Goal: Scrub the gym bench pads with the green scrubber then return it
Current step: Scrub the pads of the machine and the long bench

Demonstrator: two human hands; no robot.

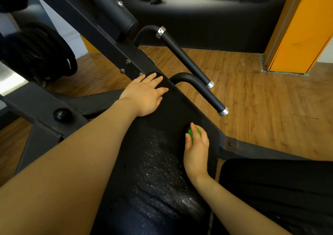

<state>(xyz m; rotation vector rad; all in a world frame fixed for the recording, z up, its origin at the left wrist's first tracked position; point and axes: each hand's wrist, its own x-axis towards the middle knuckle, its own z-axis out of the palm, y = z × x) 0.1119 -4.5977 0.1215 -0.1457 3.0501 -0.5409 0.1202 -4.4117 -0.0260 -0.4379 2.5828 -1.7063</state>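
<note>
The single head-worn camera looks steeply down and forward from close above, the right hand gripping the scrubber just below-right of frame centre.

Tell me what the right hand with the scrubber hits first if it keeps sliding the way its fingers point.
Probably nothing on the pad itself: the right hand points up along bare black padding. Beyond the far edge, the lower handle seems nearest, though depth is unclear.
</note>
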